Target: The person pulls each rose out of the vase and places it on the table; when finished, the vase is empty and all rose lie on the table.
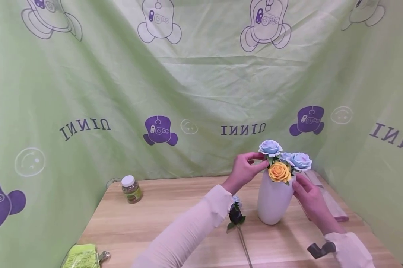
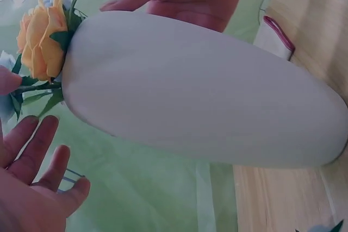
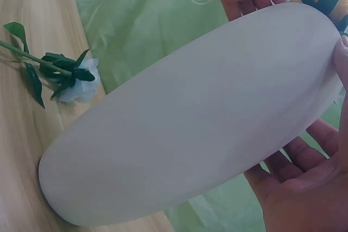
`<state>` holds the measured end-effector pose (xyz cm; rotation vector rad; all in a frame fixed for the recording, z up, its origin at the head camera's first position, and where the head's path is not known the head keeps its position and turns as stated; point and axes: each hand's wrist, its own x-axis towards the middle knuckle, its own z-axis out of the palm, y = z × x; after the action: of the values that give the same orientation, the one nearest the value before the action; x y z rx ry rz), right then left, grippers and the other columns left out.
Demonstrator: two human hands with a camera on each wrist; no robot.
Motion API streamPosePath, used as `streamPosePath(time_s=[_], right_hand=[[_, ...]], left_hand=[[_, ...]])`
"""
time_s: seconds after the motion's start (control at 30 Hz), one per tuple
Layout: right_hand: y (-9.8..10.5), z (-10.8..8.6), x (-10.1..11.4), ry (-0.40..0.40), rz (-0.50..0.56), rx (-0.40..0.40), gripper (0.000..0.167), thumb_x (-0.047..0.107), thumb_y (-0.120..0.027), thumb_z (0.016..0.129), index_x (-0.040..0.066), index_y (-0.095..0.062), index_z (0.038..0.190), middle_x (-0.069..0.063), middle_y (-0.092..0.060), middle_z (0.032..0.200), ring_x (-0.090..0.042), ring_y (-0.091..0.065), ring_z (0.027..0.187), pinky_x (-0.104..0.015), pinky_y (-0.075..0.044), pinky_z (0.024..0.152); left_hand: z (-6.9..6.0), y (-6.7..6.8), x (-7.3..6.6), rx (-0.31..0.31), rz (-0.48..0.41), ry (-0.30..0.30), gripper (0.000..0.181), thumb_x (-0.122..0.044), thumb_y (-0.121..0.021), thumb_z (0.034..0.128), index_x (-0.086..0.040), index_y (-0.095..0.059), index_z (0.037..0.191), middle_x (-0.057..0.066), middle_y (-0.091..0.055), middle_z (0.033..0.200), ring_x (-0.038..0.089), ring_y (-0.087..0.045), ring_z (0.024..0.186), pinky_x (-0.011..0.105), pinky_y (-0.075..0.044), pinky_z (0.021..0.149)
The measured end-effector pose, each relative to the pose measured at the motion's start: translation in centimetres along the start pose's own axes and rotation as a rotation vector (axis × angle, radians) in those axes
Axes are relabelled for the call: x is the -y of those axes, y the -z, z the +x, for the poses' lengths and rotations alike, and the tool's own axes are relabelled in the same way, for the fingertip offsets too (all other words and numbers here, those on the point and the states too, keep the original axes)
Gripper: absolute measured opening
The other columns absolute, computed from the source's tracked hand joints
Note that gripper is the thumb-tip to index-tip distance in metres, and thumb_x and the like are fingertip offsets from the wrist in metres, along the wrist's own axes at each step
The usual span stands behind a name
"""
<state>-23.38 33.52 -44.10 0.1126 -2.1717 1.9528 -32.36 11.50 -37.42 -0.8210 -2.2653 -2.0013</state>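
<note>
A tall white vase stands on the right side of the table, with a yellow rose and light blue roses at its mouth. At the vase's left rim, my left hand pinches the stem of a higher blue rose between thumb and forefinger; its other fingers spread loosely in the left wrist view. My right hand grips the vase near the top right, thumb on the near side and fingers round behind. The stem ends inside the vase are hidden.
Left of the vase, loose roses with a dark bloom and a blue one lie on the wooden table. A white-lidded jar stands back left, a green packet front left. Folded cloth lies behind the right hand. Green curtain surrounds the table.
</note>
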Motion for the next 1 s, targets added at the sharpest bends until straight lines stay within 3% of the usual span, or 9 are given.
streamPosePath(time_s=[0.2, 0.4, 0.63, 0.73, 0.87, 0.9, 1.0], right_hand=[[-0.1, 0.2, 0.1, 0.006, -0.014, 0.007, 0.067, 0.023, -0.044, 0.108, -0.015, -0.011, 0.152, -0.043, -0.005, 0.154, 0.026, -0.051, 0.103, 0.000, -0.048, 0.086], [-0.1, 0.1, 0.1, -0.006, -0.030, 0.002, 0.068, 0.024, -0.045, 0.108, -0.016, -0.011, 0.152, -0.044, -0.006, 0.153, 0.027, -0.050, 0.101, 0.000, -0.048, 0.085], [0.3, -0.2, -0.2, -0.015, -0.073, -0.008, 0.068, 0.024, -0.045, 0.108, -0.016, -0.012, 0.151, -0.042, -0.008, 0.155, 0.027, -0.050, 0.100, 0.001, -0.048, 0.083], [0.4, -0.3, -0.3, -0.010, -0.074, -0.015, 0.067, 0.022, -0.045, 0.108, -0.016, -0.012, 0.151, -0.042, -0.009, 0.153, 0.026, -0.051, 0.100, 0.000, -0.049, 0.083], [0.4, -0.3, -0.4, 0.003, -0.075, -0.011, 0.067, 0.022, -0.044, 0.108, -0.016, -0.011, 0.151, -0.044, -0.010, 0.153, 0.026, -0.051, 0.099, 0.000, -0.049, 0.082], [0.4, -0.3, -0.3, 0.008, -0.075, -0.010, 0.067, 0.022, -0.044, 0.108, -0.016, -0.011, 0.151, -0.040, -0.013, 0.156, 0.026, -0.052, 0.100, 0.000, -0.049, 0.082], [0.2, 0.0, -0.3, 0.026, -0.037, -0.007, 0.066, 0.020, -0.046, 0.107, -0.018, -0.013, 0.150, -0.001, -0.043, 0.155, 0.023, -0.054, 0.101, -0.002, -0.050, 0.084]], left_hand=[[0.6, -0.4, -0.1, -0.019, -0.008, 0.004, 0.023, -0.018, -0.079, 0.0833, -0.008, -0.077, 0.104, 0.004, -0.078, 0.104, 0.006, -0.067, 0.099, 0.034, -0.055, 0.099], [0.8, -1.0, -0.3, -0.030, -0.046, 0.016, 0.021, -0.011, -0.080, 0.0805, -0.003, -0.077, 0.099, 0.011, -0.078, 0.098, -0.004, -0.061, 0.083, 0.019, -0.054, 0.083], [0.7, -1.5, -0.5, -0.026, 0.024, 0.010, 0.022, -0.012, -0.082, 0.0788, -0.002, -0.078, 0.098, 0.010, -0.079, 0.094, 0.002, -0.064, 0.093, 0.028, -0.052, 0.097], [0.8, -1.6, -0.4, -0.029, 0.016, 0.001, 0.019, -0.010, -0.083, 0.0782, -0.002, -0.078, 0.095, 0.010, -0.078, 0.094, 0.001, -0.062, 0.087, 0.022, -0.054, 0.082], [1.0, -1.7, -0.1, -0.049, -0.026, -0.023, 0.016, -0.009, -0.081, 0.0790, 0.000, -0.078, 0.092, 0.013, -0.078, 0.092, -0.001, -0.057, 0.074, 0.014, -0.048, 0.059], [1.0, -1.6, -0.1, -0.060, -0.039, -0.031, 0.016, -0.008, -0.081, 0.0791, 0.000, -0.078, 0.093, 0.014, -0.078, 0.092, -0.001, -0.057, 0.073, 0.013, -0.049, 0.059], [1.1, -1.5, -0.1, -0.099, -0.069, -0.050, 0.019, -0.007, -0.079, 0.0801, -0.001, -0.077, 0.098, 0.014, -0.077, 0.096, -0.001, -0.061, 0.077, 0.013, -0.055, 0.066]])
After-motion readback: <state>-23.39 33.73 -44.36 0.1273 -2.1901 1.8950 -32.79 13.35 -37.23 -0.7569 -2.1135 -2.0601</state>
